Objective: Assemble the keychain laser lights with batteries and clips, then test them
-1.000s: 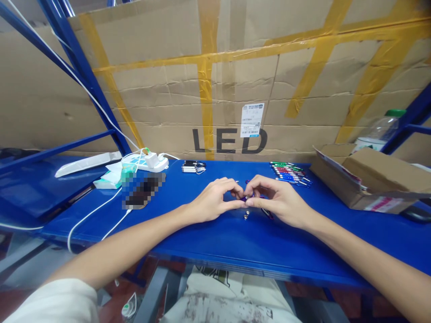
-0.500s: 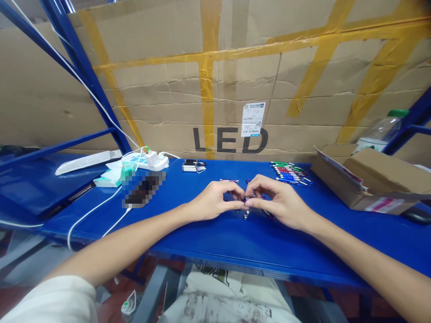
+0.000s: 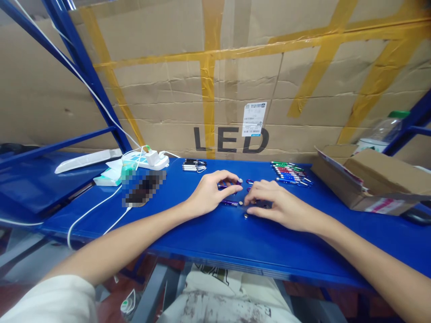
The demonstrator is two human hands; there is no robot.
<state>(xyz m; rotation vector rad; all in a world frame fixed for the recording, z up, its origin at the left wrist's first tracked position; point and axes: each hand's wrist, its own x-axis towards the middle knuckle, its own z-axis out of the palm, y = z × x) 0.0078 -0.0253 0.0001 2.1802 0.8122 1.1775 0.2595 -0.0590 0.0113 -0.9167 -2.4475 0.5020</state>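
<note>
My left hand (image 3: 211, 192) pinches a short purple metal tube (image 3: 239, 182) with a silver end, between thumb and fingers. Below it on the blue tabletop lies another purple tube (image 3: 229, 203). My right hand (image 3: 278, 202) hovers just right of these with thumb and forefinger apart, and nothing shows between them. Small silver round pieces lie by its fingertips: one button-like piece (image 3: 245, 216) under the thumb, another (image 3: 240, 203) at the purple tube's end. A purple clip loop (image 3: 249, 181) sits behind the right fingers, and other purple parts are partly covered by that hand.
Rows of green, red and blue pen-like tubes (image 3: 289, 173) lie at the back right, beside an open carton (image 3: 357, 188). Black and white tubes (image 3: 194, 165) are at the back. A power strip (image 3: 148, 160), tissue pack (image 3: 107, 177) and cabled phone (image 3: 143, 189) sit left.
My hands, which met over the small parts, have come apart. The left moved slightly left with the purple tube, and my right fingers opened and dropped towards the silver pieces.
</note>
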